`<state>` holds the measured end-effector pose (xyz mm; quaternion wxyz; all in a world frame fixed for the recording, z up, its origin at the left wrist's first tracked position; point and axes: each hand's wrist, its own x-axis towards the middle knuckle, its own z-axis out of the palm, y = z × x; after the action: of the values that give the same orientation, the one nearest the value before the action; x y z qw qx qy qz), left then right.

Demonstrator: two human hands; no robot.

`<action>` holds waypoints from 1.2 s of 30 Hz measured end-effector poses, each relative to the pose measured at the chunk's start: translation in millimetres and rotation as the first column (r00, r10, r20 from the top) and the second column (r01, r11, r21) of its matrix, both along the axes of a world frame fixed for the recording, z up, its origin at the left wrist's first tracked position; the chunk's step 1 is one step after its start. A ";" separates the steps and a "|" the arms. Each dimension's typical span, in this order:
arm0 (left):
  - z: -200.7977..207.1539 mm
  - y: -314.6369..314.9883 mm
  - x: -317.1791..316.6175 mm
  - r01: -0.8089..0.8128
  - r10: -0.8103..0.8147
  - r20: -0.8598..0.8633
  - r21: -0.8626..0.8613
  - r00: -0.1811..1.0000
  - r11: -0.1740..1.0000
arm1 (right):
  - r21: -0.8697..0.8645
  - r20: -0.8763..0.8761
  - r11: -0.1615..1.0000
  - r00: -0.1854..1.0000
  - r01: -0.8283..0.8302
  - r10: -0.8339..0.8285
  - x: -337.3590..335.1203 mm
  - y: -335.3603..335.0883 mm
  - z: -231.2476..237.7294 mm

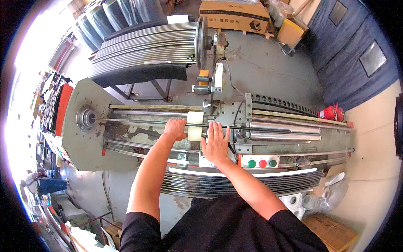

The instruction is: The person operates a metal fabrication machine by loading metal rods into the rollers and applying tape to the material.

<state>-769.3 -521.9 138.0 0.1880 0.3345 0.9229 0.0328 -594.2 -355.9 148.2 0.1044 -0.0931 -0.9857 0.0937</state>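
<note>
A long thin dark rod [239, 127] runs across a lathe-like machine, from the round chuck [86, 119] at the left to the rails at the right. My left hand [175, 129] has its fingers closed round the rod, just left of a cream roll of tape or film [194, 122]. Right of that roll, my right hand [216, 140] lies flat over the rod with fingers stretched out and thumb apart. Both hands are above the machine's carriage [228, 110]. My right palm hides part of the rod's near side and the carriage.
A button box [260, 161] with green and red buttons sits right of my right wrist. Several dark rods [201, 182] lie along the near side. Behind stands a rack of metal rods [147, 46]. A fire extinguisher [331, 112] is at the right, cardboard boxes [235, 17] at the back.
</note>
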 end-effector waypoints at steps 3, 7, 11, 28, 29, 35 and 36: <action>0.3 -14.1 -5.0 0.031 -0.033 0.053 0.044 0.998 0.999 | -0.039 0.005 0.999 1.000 0.010 -0.010 4.0 -1.9 0.9; -16.8 -53.0 -28.2 0.008 -0.015 0.067 0.101 0.998 0.995 | -0.045 0.001 0.998 0.999 0.050 -0.050 6.0 0.6 0.9; -22.4 -106.9 -64.2 -0.056 0.050 0.098 0.063 0.994 0.996 | -0.033 0.001 0.994 0.994 0.109 -0.109 3.8 2.4 -2.6; -27.0 -91.3 -80.4 0.058 -0.021 0.186 -0.200 0.982 0.978 | -0.054 0.005 0.988 0.990 0.142 -0.141 6.3 -1.5 1.6; -22.5 -79.5 -72.7 0.072 -0.040 0.173 -0.184 0.984 0.980 | -0.059 0.003 0.988 0.990 0.140 -0.140 6.2 -1.7 1.6; -6.1 -20.9 -29.4 0.119 -0.114 0.136 -0.034 0.984 0.992 | -0.043 -0.005 0.988 0.989 0.150 -0.150 6.9 -1.5 0.8; -4.0 -14.2 -23.5 0.142 -0.143 0.117 0.015 0.983 0.990 | -0.042 -0.005 0.987 0.988 0.154 -0.154 6.1 -2.3 0.2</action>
<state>-792.8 -536.2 133.9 0.2427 0.3979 0.8838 0.0421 -588.1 -358.2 148.4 0.1133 -0.1706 -0.9730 0.1062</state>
